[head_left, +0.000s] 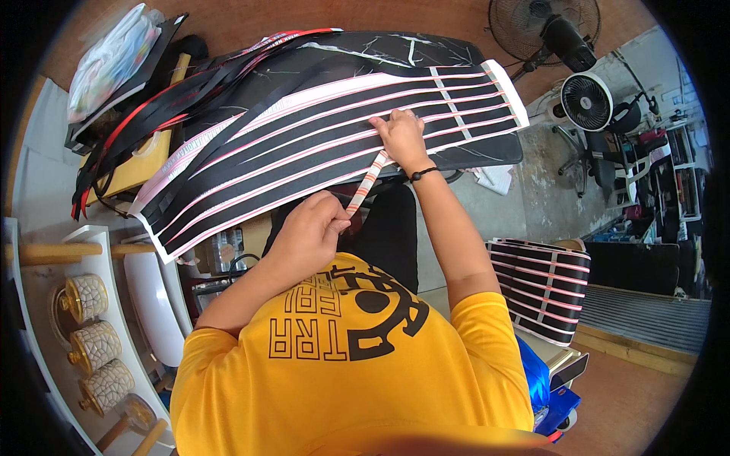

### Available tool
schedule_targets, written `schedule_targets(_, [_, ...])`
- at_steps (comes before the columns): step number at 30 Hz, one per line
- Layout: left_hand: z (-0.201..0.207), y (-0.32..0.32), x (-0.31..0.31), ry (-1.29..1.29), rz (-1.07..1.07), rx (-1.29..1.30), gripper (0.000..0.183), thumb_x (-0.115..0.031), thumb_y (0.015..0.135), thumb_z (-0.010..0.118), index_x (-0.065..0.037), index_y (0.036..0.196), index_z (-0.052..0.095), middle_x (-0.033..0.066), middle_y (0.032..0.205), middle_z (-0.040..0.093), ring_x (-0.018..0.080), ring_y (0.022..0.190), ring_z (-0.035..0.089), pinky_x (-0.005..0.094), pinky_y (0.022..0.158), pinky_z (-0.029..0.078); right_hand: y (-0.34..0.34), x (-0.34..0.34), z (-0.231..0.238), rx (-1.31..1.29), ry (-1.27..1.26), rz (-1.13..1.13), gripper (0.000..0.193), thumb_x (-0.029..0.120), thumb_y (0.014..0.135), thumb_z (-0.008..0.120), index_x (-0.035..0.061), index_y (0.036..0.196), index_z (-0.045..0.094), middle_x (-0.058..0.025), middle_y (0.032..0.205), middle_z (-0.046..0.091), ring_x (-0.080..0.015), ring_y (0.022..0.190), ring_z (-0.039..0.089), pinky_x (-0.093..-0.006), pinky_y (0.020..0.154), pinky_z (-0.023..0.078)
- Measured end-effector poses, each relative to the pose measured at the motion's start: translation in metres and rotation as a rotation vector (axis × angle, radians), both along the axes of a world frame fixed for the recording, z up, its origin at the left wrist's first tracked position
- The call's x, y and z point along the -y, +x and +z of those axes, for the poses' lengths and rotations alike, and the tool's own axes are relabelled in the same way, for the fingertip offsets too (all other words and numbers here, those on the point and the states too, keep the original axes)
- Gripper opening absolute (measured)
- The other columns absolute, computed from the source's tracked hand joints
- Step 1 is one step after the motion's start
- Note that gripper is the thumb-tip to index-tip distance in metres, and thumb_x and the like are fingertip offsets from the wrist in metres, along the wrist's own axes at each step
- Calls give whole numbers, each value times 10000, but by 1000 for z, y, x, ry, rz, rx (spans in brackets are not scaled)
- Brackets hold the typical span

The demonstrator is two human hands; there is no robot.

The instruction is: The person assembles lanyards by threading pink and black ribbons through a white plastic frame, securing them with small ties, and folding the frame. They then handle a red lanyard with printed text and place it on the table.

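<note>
A long curved sheet (304, 137) with black bands between thin white and red lines lies across a dark padded surface (494, 148) in front of me. My left hand (312, 228) is below its near edge, thumb and fingers closed on one end of a narrow white tape with orange stripes (366, 185). That tape slants up to the heel of my right hand (403, 140), where its other end is hidden. My right hand rests on the sheet right of its middle, thumb spread to the left; its other fingertips are partly hidden.
Loose black and red straps (144, 137) hang over the far left. A similar banded sheet (540, 285) is at my right. Two fans (585, 101) stand far right. A white rack with several patterned spools (99, 346) is at left. A plastic bag (114, 61) sits at the back.
</note>
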State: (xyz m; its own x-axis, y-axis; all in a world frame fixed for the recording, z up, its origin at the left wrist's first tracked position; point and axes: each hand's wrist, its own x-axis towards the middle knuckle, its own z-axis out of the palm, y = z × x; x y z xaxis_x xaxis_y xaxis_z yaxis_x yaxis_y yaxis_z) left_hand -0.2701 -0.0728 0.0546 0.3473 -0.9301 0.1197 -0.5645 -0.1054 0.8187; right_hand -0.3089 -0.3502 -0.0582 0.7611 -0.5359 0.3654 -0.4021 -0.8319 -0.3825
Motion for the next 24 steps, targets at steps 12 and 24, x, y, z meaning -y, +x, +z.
schedule_targets(12, [16, 5, -22, 48, -135, -142, 92, 11, 831, 669, 17, 811, 580, 112, 808, 582, 264, 741, 588, 344, 652, 451, 11, -3, -8, -36, 6, -27, 536, 495, 935, 573, 64, 669, 749, -129, 815, 633, -344, 932, 577, -501, 860, 391])
schedule_targets(24, [16, 11, -38, 26, -321, 39, 176, -97, 875, 661, -31, 1032, 707, 121, 888, 667, 285, 822, 649, 378, 771, 525, 10, -1, -10, 77, 81, 17, 527, 444, 1000, 482, 44, 725, 689, -135, 807, 624, -356, 895, 579, -518, 811, 402])
